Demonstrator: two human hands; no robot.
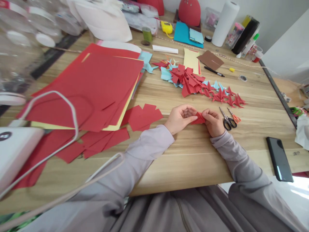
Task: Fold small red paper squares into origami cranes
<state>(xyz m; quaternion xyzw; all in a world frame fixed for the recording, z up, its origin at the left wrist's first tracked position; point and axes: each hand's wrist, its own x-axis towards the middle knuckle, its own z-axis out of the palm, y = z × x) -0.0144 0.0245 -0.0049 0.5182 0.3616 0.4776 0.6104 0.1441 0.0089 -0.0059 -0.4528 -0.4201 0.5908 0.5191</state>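
Note:
A small folded piece of red paper [199, 118] is held between both hands above the wooden table. My left hand [181, 118] pinches its left side, thumb on top and fingers curled behind. My right hand [213, 122] grips the right edge between thumb and fingers. Just beyond the hands lies a pile of folded red paper shapes [189, 80], with light blue ones [166, 74] among them. Loose red paper pieces [145, 117] rest left of my left hand. Black-handled scissors [228, 122] and orange-handled scissors [235, 116] lie right of my right hand.
Large red sheets [96, 87] cover the table's left part, near a white device [19, 154] with cables. A phone [280, 159] lies at the right edge. Farther back are a black pen [214, 71], brown paper [210, 60], a yellow tape measure [166, 27] and a white roll [225, 24].

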